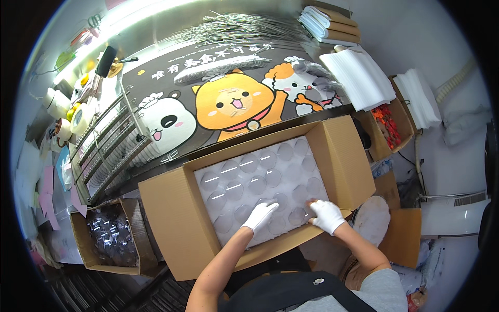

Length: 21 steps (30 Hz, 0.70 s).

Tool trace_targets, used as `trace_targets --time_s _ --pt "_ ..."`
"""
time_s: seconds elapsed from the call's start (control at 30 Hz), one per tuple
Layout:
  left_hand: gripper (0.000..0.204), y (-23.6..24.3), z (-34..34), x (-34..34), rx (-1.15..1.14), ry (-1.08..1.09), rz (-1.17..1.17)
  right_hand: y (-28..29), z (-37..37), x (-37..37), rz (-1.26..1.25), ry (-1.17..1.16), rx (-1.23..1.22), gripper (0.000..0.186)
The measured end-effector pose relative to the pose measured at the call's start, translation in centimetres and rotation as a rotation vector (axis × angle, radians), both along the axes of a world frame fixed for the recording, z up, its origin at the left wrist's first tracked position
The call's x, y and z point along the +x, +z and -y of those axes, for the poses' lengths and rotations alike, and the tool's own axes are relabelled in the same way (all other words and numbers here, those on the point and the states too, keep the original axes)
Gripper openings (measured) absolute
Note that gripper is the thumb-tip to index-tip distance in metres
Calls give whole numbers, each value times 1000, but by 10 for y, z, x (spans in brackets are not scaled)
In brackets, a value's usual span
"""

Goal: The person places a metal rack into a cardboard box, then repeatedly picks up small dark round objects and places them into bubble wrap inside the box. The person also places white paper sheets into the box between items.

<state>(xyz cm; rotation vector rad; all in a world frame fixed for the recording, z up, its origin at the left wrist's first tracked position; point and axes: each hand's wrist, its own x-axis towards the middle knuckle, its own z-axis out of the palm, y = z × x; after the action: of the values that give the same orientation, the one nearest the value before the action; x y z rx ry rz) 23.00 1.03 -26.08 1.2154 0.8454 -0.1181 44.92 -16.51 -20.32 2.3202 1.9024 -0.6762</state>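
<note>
A large open cardboard box (171, 229) sits before me with its flaps folded out. Inside lies a white foam sheet (243, 193) set with rows of clear round discs or lids (257, 185). My left hand (262, 214), in a white glove, rests over the near middle of these rows, fingers drawn together; whatever is under the fingertips is hidden. Toward the near right corner, my right hand (327, 216) in a similar glove reaches over the box edge. Its fingers are apart and touch the foam beside a clear disc (298, 216).
Behind the box stands a worktable with a cartoon mat (239, 104). A metal rack (112, 143) is at its left, thin wires (234, 31) at its back. White foam sheets (358, 78) lie right, above a box of red pieces (385, 127). Another carton (112, 236) stands at left.
</note>
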Motion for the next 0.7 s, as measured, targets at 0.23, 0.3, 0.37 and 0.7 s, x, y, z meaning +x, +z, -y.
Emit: trace_targets --time_s 0.23,0.3,0.37,0.7 --pt "46 0 43 12 -753 644 443 8 -44 -72 -323 -160 134 27" --pt "42 -2 43 9 -840 774 480 -1 -50 -90 -222 -125 193 20" --pt "43 -1 39 3 -998 888 462 -9 -59 -84 -187 -114 244 18" --pt "38 25 44 -43 1091 -439 -217 -15 -70 17 35 200 -137 23"
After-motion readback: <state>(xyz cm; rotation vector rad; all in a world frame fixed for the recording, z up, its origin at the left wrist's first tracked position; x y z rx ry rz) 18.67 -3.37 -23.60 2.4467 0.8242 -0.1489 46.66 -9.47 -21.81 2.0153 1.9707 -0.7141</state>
